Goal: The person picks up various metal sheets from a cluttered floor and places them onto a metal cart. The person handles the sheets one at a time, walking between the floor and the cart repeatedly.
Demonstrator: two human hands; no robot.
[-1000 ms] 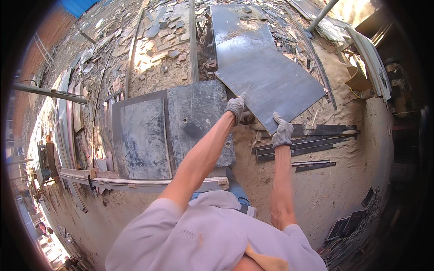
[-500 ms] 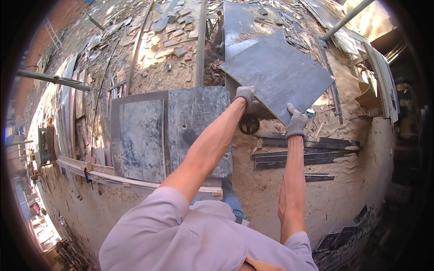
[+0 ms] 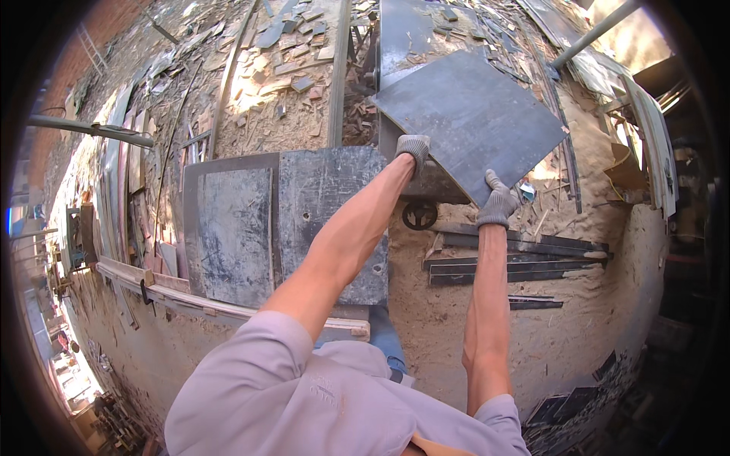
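A flat dark grey panel (image 3: 475,114), roughly square, is held tilted out in front of me to the right. My left hand (image 3: 413,150), in a grey knitted glove, grips its left edge; those fingers are tucked out of sight under the panel. At the near corner, my right hand (image 3: 498,201), gloved alike, pinches the edge with the thumb on top and the fingers beneath. Left of the panel stands a worktable with a scuffed dark top (image 3: 332,185). A narrower worn board (image 3: 236,232) lies at the table's left side.
Dark strips (image 3: 525,266) lie stacked on the sandy ground below my right hand. A small black handwheel (image 3: 419,214) sits at the table's right side. Wood offcuts (image 3: 293,61) litter the far ground. A metal pole (image 3: 597,34) slants in at upper right, another (image 3: 91,131) at left.
The panel stays in both hands and has shifted very slightly, with its right corner a little farther right. My grip looks the same.
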